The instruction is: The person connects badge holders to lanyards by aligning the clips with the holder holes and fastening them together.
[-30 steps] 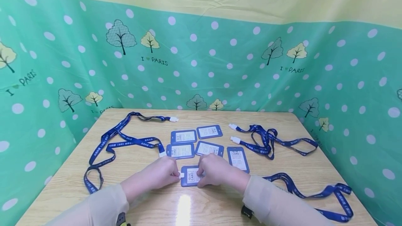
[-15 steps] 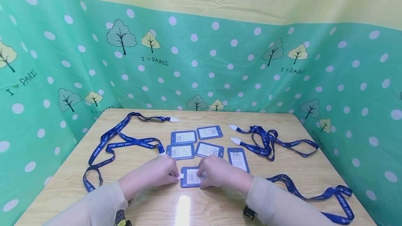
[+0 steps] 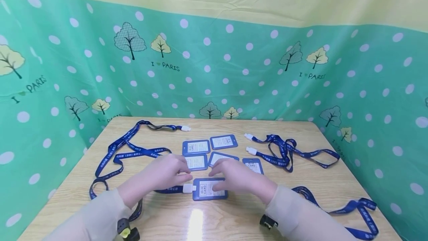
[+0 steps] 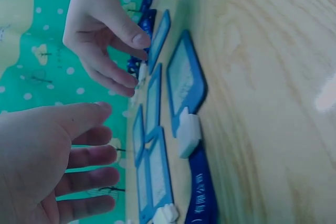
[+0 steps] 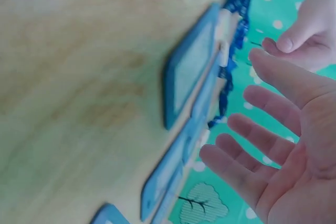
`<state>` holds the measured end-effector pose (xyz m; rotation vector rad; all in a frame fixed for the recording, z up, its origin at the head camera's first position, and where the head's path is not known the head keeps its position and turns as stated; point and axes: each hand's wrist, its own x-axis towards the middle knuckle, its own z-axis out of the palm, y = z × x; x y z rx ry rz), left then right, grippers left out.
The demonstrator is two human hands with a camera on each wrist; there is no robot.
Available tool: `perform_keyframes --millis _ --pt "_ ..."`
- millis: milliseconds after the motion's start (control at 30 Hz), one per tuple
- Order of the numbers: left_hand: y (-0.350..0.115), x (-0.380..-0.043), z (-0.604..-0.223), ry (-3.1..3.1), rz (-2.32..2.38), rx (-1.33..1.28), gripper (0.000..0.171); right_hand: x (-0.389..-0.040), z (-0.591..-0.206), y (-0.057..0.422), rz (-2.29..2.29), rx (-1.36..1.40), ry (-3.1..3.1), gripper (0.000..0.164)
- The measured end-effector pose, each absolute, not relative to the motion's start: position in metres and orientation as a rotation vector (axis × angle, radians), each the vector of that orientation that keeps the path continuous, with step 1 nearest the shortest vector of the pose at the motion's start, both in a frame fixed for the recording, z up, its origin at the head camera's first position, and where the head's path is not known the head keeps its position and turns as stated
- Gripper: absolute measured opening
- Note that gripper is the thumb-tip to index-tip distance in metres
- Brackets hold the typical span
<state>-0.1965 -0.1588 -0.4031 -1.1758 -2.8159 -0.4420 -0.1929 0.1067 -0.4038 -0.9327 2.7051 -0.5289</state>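
Observation:
A blue ID card holder (image 3: 219,195) lies flat near the middle of the table. In the left wrist view a white clip (image 4: 189,136) on a blue lanyard (image 4: 201,187) meets the card holder's end. My left hand (image 3: 164,174), fingers relaxed, hovers above that lanyard and holds nothing. My right hand (image 3: 238,177) hangs loosely over the holder's right end; the right wrist view shows its spread fingers (image 5: 265,135) free of any object. Behind the hands lie several more card holders (image 3: 196,147), some partly hidden by the hands.
Another blue lanyard (image 3: 115,146) curls across the table's left side. More lanyards with white clips (image 3: 251,151) lie bunched at the back right, and one lanyard (image 3: 347,207) is near the right front. A dotted green curtain (image 3: 214,73) stands behind the wooden table (image 3: 281,215).
Both hands have let go of the card holder and the clip and lifted away, the left up and leftward, the right slightly rightward. The clip and lanyard beside the holder are now uncovered.

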Motion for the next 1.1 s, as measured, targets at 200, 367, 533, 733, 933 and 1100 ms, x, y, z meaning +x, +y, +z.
perform_keyframes --millis 200,367,533,733,933,1100 --pt "-0.165 -0.200 -0.392 -2.712 -0.457 -1.135 0.021 -0.197 -0.390 0.115 -0.613 -0.997 2.743 0.039" --pt "-0.166 -0.199 -0.379 -2.688 -0.479 -1.065 0.021 -0.200 -0.378 0.122 -0.715 -1.018 2.796 0.042" --pt "-0.167 -0.198 -0.365 -2.654 -0.492 -1.016 0.019 -0.201 -0.363 0.129 -0.872 -1.032 2.812 0.042" --pt "-0.170 -0.203 -0.356 -2.587 -0.512 -0.982 0.023 -0.204 -0.351 0.137 -1.084 -1.068 2.826 0.042" --pt "-0.173 -0.208 -0.351 -2.545 -0.579 -0.974 0.031 -0.210 -0.347 0.143 -1.266 -1.102 2.846 0.045" --pt "-0.177 -0.214 -0.348 -2.477 -0.612 -1.022 0.040 -0.216 -0.346 0.144 -1.431 -1.089 2.796 0.046"
